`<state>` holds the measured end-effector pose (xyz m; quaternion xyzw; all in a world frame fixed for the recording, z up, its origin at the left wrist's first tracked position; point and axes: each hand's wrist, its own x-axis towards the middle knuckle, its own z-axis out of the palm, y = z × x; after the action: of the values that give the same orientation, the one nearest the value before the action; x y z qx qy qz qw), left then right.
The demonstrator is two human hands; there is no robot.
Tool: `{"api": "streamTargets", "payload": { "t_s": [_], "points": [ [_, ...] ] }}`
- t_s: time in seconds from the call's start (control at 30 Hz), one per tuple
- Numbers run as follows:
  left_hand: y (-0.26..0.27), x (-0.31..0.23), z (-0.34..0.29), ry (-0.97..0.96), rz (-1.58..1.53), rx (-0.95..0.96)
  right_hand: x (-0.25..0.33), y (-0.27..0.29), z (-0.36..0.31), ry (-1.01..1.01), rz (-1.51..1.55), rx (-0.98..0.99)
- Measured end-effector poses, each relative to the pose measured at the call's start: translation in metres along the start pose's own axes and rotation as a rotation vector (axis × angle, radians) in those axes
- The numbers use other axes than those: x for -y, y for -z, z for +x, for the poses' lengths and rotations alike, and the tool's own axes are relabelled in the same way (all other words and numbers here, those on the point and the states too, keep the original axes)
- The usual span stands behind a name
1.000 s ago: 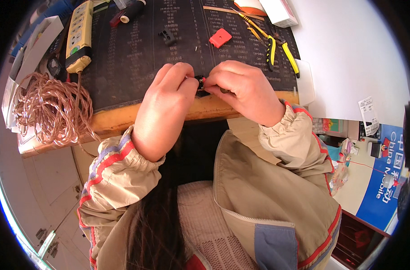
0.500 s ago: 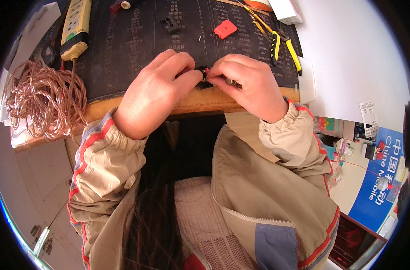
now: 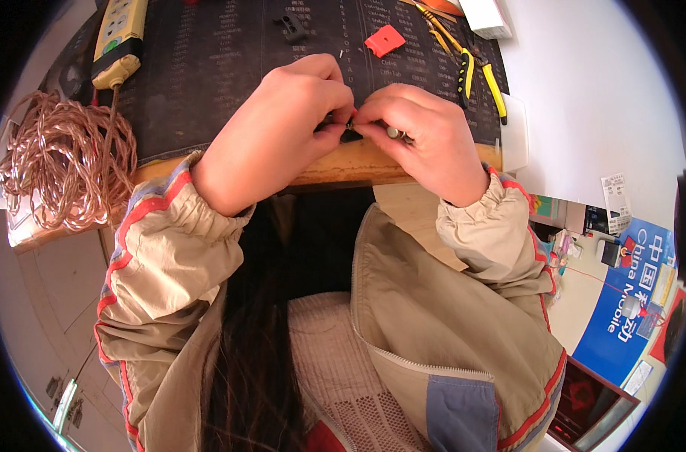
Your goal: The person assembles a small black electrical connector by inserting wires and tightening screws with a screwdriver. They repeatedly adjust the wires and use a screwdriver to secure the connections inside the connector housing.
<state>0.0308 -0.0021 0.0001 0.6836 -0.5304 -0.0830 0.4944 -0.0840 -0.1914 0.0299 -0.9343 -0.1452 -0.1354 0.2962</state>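
Observation:
My left hand is closed in a pinch at the front edge of the desk, its fingertips on a small black part that they mostly hide. Right against it, my right hand is closed too, thumb and forefinger meeting at the same part, where a speck of red shows. A short metal cylinder sticks out between the right hand's fingers; what it belongs to is hidden. Beyond the hands lie a black plastic piece, a flat red plastic piece and a tiny pale screw-like bit.
A dark printed mat covers the desk. To the left are a yellowish power strip and a coiled brown cable bundle. Yellow-and-black handled pliers and a white box lie at the far right.
My left hand has rolled and risen, its fingers curling over the black part and hiding more of it. The right hand has shifted slightly. The whole view has moved a little.

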Motion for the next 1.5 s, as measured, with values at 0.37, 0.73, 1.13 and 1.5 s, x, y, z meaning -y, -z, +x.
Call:
{"api": "streamTargets", "payload": {
  "t_s": [0.37, 0.73, 1.13, 1.5],
  "points": [
    [0.001, -0.004, 0.006, -0.104, 0.146, 0.059, 0.002, 0.004, -0.001, -0.025, -0.052, 0.048],
    [-0.015, -0.008, -0.009, 0.003, 0.099, -0.119, -0.002, -0.003, -0.002, -0.010, -0.018, -0.018],
    [-0.006, -0.016, -0.023, 0.060, 0.073, -0.194, -0.001, -0.003, -0.002, -0.013, -0.013, -0.010],
    [-0.014, -0.035, -0.020, 0.021, 0.643, -0.031, 0.000, 0.002, -0.001, 0.012, -0.048, 0.027]
  ]
}}
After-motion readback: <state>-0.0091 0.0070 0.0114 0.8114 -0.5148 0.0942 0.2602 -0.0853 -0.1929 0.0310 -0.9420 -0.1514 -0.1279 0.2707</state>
